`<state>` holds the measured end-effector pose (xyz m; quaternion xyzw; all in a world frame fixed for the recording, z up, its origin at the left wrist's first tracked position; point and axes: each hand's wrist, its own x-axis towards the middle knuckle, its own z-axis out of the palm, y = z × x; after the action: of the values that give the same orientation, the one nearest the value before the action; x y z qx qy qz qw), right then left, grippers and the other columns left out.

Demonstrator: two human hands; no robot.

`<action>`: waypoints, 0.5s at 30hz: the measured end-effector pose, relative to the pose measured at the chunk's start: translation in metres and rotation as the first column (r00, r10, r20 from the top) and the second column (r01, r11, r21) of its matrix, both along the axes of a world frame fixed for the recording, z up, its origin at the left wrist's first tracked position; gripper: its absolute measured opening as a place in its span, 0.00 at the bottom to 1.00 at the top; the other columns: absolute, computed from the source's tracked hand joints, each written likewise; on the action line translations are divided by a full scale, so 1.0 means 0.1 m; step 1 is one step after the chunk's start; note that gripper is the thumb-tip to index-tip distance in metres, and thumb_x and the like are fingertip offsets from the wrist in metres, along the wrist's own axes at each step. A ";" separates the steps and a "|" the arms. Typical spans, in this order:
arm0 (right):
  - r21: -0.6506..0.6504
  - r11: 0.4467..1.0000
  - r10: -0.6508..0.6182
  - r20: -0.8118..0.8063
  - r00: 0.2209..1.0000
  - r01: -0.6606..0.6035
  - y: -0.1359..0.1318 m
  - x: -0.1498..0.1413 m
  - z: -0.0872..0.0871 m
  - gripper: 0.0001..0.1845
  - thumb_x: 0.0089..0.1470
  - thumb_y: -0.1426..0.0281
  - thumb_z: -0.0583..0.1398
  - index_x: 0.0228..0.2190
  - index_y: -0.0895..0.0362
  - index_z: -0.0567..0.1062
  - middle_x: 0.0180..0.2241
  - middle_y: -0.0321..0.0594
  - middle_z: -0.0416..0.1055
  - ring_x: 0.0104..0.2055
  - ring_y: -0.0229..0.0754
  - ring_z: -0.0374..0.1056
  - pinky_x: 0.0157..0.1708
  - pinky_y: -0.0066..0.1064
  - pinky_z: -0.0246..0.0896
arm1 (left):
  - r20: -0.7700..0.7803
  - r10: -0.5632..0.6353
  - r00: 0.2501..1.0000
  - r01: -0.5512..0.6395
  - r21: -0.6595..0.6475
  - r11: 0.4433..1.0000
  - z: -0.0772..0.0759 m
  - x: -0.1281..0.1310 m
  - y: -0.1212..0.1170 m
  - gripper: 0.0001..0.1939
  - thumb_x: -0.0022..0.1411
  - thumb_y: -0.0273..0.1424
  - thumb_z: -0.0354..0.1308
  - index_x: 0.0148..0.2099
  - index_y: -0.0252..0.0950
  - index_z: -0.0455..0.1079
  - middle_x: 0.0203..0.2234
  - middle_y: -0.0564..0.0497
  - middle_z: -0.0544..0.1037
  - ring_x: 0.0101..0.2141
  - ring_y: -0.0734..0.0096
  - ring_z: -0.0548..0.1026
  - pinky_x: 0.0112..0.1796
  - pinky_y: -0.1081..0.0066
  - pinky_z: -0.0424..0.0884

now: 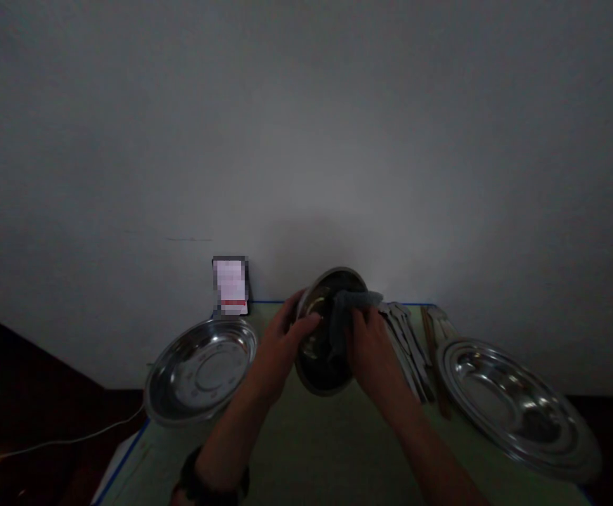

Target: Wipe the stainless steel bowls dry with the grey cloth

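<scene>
A round metal bowl (320, 376) is tilted toward me above the middle of the table. My left hand (284, 334) grips its left rim, with the thumb over the inside. In my right hand (368, 348) is a bluish-grey cloth (341, 323), bunched and pressed into the bowl's inside. Part of the cloth sticks out past the right rim. The fingertips of my right hand are partly hidden by the cloth.
A large metal basin (209, 369) stands at the left, a wide-rimmed metal dish (517, 404) at the right. Several metal utensils (412, 344) and wooden chopsticks (433, 358) lie between bowl and dish. A phone (231, 287) leans on the wall (306, 140); a white cable (74, 440) hangs left.
</scene>
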<state>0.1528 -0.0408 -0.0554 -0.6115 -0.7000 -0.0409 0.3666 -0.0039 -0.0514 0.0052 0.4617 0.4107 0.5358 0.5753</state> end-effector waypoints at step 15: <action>-0.004 0.955 0.184 -0.774 0.606 -0.295 -0.11 -0.18 0.21 0.17 0.57 0.67 0.52 0.48 0.58 0.70 0.44 0.49 0.74 0.44 0.49 0.72 0.47 0.47 0.69 | 0.241 -0.140 0.960 0.198 -0.236 0.951 -0.11 0.16 0.01 0.23 0.61 0.46 0.54 0.45 0.33 0.77 0.40 0.46 0.82 0.51 0.54 0.74 0.54 0.60 0.65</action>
<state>0.1348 -0.0516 -0.0340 -0.4940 -0.5553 0.3171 0.5891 0.0118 -0.0509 -0.0054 0.3541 0.3690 0.4744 0.7166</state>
